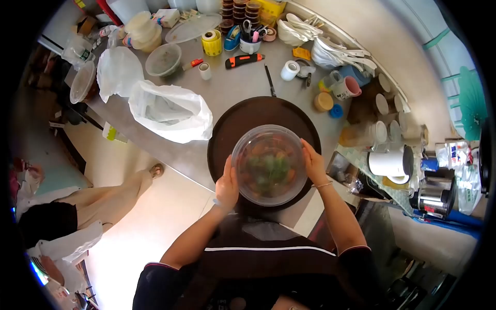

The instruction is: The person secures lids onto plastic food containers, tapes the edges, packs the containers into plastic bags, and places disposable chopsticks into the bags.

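Note:
A round clear-lidded plastic bowl [268,165] with green and reddish food inside is held between both my hands, over a round dark brown tray [222,126]. My left hand [227,183] grips the bowl's left side, and my right hand [314,164] grips its right side, fingers along the rim. The tray lies at the front edge of the metal table [235,82]. Just left of the tray, an opened white plastic bag [170,113] rests on the table, touching or nearly touching the tray's rim.
Behind the tray lie a pen [269,80], an orange-black cutter [245,61] and tape rolls. Another lidded bowl [164,60] stands at the back left. Cups and a white kettle [386,161] line the right. A person [98,204] is at the lower left.

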A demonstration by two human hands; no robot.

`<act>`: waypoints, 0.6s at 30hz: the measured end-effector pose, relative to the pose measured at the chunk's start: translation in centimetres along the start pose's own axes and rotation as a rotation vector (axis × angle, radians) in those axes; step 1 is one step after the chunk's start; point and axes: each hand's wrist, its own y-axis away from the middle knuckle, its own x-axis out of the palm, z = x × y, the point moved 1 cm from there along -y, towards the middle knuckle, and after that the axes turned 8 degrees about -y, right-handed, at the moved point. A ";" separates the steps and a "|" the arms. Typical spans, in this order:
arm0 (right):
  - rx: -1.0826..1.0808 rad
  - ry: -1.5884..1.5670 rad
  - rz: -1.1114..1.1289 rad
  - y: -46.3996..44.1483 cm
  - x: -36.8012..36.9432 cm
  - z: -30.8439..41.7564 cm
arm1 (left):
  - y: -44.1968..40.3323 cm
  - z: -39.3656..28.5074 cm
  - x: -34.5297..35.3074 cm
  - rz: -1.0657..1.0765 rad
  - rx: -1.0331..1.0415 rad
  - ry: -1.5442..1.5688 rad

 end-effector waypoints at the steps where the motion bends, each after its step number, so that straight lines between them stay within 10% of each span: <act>1: 0.016 0.015 0.007 -0.1 -0.3 0.3 | -0.2 -0.3 -0.2 0.001 0.018 0.013; 7: -0.292 0.175 -0.185 -3.4 0.6 5.2 | -6.4 -0.7 0.8 -0.072 0.071 0.198; 11: -0.402 0.134 0.145 -7.1 3.8 4.4 | -12.1 -1.4 4.1 0.173 0.118 0.141; 12: -0.176 0.171 0.147 -6.8 4.3 6.2 | -13.2 -0.1 5.1 0.119 0.444 -0.031; 18: -0.103 0.408 0.178 -7.1 5.6 5.1 | -13.0 -1.5 4.3 0.128 0.238 -0.020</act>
